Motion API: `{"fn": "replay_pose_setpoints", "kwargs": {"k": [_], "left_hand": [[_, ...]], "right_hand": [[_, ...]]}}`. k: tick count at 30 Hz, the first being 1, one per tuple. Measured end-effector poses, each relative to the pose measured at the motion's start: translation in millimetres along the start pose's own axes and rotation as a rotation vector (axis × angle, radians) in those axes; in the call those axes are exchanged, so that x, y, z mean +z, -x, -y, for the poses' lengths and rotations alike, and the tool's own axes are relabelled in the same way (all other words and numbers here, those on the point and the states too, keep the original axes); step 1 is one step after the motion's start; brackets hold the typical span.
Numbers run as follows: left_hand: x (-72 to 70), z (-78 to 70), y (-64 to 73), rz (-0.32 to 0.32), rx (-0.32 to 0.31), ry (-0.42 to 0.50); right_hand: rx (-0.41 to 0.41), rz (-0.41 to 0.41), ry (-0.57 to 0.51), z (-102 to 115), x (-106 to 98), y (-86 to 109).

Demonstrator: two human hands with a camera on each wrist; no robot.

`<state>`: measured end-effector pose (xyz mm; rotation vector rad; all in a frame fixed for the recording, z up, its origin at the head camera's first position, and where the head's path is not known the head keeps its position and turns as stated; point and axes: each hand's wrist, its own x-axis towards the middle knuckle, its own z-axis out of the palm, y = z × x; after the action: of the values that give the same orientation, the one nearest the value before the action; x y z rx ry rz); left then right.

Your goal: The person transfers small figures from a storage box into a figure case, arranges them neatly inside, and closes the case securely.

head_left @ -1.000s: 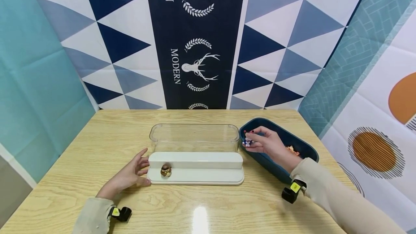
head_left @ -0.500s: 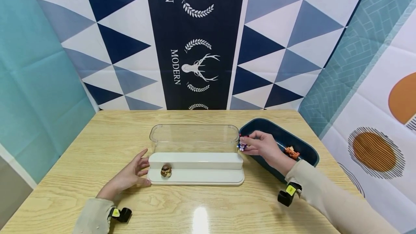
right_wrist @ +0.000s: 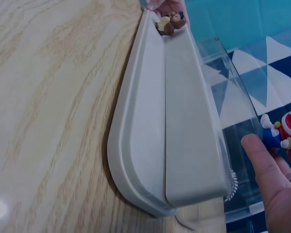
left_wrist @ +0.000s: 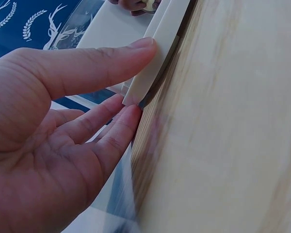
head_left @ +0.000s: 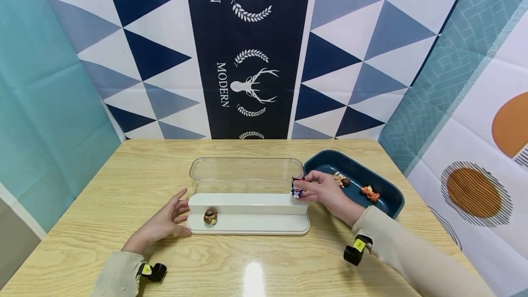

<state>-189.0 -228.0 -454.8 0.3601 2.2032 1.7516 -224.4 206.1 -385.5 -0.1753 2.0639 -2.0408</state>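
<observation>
A white two-step display stand [head_left: 255, 224] lies on the table before me. My left hand [head_left: 167, 218] rests at its left end, the thumb [left_wrist: 144, 46] on the edge and fairly straight fingertips touching the corner. On the lower step, near that hand, sits a small brown owl figurine [head_left: 210, 217]. My right hand [head_left: 323, 190] pinches a small figurine [head_left: 296, 191] in blue, white and red between thumb and fingers. It hangs over the right end of the stand's upper step. In the right wrist view, this figurine [right_wrist: 281, 131] shows a red-and-white head and a yellow star.
Behind the stand is a clear plastic cover [head_left: 247, 168]. A dark blue bin [head_left: 350, 163] at the right holds an orange figurine [head_left: 370, 193] and a brown-and-cream one [head_left: 340, 179]. A patterned cloth [head_left: 251, 81] hangs behind the wooden table [head_left: 214, 265].
My right hand has carried the blue, white and red figurine leftward from over the bin to above the stand's right end, uncovering the bin's figurines. The left hand has stayed still.
</observation>
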Motion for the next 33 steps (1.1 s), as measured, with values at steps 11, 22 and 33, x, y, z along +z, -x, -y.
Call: {"fn": "replay_pose_setpoints", "kwargs": {"k": [11,22,33], "left_hand": [[1.2,-0.1,0.1,-0.001,-0.002,0.007],[0.7,0.4,-0.5,-0.007,-0.004,0.022],[0.9,-0.8,0.2,-0.016,-0.006,0.010]], "right_hand": [[0.021,0.025,0.023,-6.7,13.0,-0.6],[0.007,0.087,0.047,-11.8,30.6,-1.0],[-0.010,0.163,0.062,-16.6,46.0,0.2]]}}
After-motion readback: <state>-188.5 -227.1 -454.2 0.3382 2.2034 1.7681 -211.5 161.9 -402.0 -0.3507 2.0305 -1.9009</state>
